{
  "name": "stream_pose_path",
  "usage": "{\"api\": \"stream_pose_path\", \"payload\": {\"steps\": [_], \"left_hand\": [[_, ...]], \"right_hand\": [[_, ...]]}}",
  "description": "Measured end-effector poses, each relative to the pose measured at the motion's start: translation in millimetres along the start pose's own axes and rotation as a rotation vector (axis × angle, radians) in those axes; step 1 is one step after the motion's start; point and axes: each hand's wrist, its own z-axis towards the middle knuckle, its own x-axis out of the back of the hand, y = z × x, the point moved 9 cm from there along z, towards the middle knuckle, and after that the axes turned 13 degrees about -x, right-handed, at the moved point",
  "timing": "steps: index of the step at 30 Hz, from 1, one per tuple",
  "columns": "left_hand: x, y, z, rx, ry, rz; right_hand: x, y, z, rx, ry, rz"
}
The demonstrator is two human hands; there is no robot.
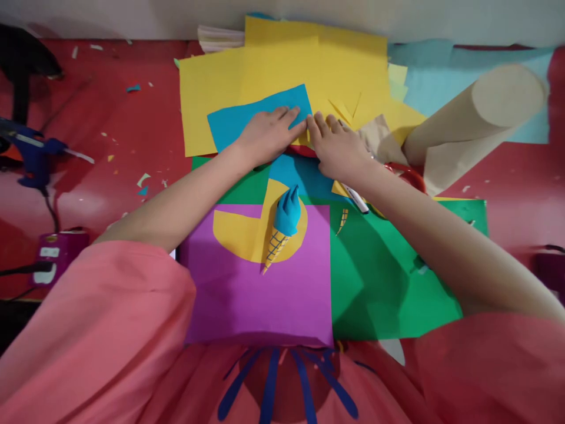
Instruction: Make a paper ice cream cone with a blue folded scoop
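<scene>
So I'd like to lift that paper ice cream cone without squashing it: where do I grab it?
Pinch the paper cone lightly at its yellow gridded middle, from both sides. It lies flat on the purple sheet, tip toward you; the blue top looks soft, the tip thin.

This looks like a craft corner, a spot for making things out of paper. Big sheets of colored paper lie all over a red table (132, 135): yellow sheets (282, 65), a green sheet (388, 277) and a purple sheet (265, 300). A little paper ice cream cone (282, 227) sits on the purple one. Tiny paper scraps (142, 179) are scattered on the table. A blue glue gun (33, 153) rests at the left, and a fat roll of brown paper (477, 121) lies at the right.
</scene>
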Motion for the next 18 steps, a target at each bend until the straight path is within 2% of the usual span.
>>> {"api": "stream_pose_path", "payload": {"steps": [3, 5, 6, 8, 9, 10, 12, 15, 16, 18], "left_hand": [[10.4, 3, 12, -0.032, -0.147, 0.216], [23.0, 2, 23, -0.045, -0.198, 0.265], [29.6, 3, 30, -0.065, -0.217, 0.288], [43.3, 4, 44, -0.092, -0.235, 0.316], [49.0, 6, 50, -0.107, -0.248, 0.335], [53.9, 5, 56, -0.103, -0.272, 0.379], [61.4, 5, 67, -0.100, -0.313, 0.429], [73.0, 8, 81, -0.128, -0.278, 0.418], [76.6, 11, 85, -0.144, -0.249, 0.395], [84.1, 10, 90, -0.099, -0.174, 0.272]], "right_hand": [[16, -2, -6, -0.045, 0.030, 0.009], [26, -13, -19, 0.021, 0.065, 0.023], [28, -24, -28, 0.107, 0.069, 0.026], [16, -43, -45, 0.239, 0.005, 0.024], [10, -47, -49, 0.248, -0.015, 0.031], [3, -47, -50, 0.218, -0.023, 0.060], [-5, -32, -40, 0.021, 0.012, 0.134], [-14, 0, -17, -0.266, 0.054, 0.236], [-16, 6, -8, -0.294, 0.064, 0.273], [-19, 13, 15, -0.229, 0.081, 0.338]]}}
